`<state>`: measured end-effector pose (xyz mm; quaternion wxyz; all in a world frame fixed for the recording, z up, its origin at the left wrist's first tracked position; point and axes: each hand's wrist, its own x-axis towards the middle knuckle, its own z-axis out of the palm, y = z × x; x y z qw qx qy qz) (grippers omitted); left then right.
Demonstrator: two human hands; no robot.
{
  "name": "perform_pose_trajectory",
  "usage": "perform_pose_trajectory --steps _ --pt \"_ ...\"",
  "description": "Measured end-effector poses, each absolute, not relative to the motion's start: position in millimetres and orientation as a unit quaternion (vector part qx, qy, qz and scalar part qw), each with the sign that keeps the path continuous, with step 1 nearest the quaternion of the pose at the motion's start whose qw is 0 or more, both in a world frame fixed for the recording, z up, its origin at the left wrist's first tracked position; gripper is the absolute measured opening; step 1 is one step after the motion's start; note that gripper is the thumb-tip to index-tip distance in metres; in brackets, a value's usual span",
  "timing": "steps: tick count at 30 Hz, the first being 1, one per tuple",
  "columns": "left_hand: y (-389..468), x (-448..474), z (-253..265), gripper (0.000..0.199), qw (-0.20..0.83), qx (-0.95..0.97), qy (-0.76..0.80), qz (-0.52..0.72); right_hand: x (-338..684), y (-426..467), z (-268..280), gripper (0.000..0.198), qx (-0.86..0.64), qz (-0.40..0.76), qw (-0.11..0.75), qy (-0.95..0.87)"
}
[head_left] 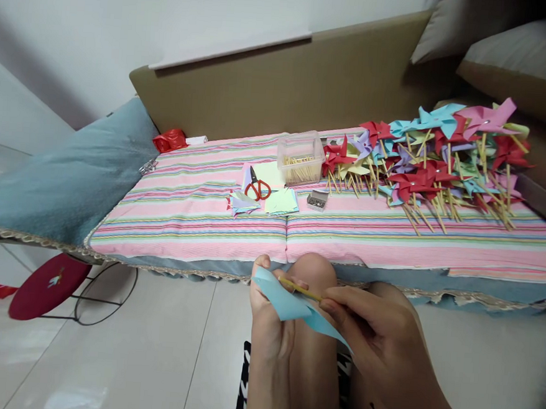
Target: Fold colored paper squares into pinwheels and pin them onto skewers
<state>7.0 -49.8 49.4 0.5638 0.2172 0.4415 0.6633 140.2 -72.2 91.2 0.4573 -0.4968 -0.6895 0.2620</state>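
Observation:
A light blue paper pinwheel [289, 300] sits in my left hand [267, 319], its fingers closed around the folded blades above my knees. My right hand [376, 330] pinches a thin yellow wooden stick [305, 291], which lies across the back of the paper with its far end near my left fingertips. Where stick and paper meet is partly covered by my fingers. On the striped cloth beyond are red-handled scissors [258, 188], stacked paper squares [281, 201], a small box of metal pins [317, 199] and a clear plastic box of sticks [300, 163].
Many finished paper pinwheels [436, 172] are heaped on the right of the striped cloth [197, 218]. At the left lie a red plastic bag [170, 140] and a blue-covered armrest [69, 171]. A red round stool [49, 287] stands on the tiled floor.

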Motion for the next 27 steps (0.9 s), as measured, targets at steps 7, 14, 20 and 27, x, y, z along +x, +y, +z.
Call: perform_pose_trajectory --steps 7,14,20,27 --pt "-48.3 10.2 50.8 0.022 0.558 0.217 0.422 0.681 140.8 -75.4 95.9 0.018 -0.485 0.307 0.45 -0.685" --pt "-49.4 8.0 52.8 0.031 0.558 0.251 0.445 0.654 141.2 -75.3 97.2 0.023 -0.49 0.343 0.414 -0.687" --pt "-49.8 12.2 49.5 0.048 0.535 0.233 0.444 0.68 140.8 -76.2 99.4 0.023 -0.486 0.361 0.411 -0.682" --pt "-47.7 5.6 43.3 0.048 0.521 0.234 0.459 0.681 137.7 -78.0 96.5 0.028 -0.477 0.4 0.408 -0.667"
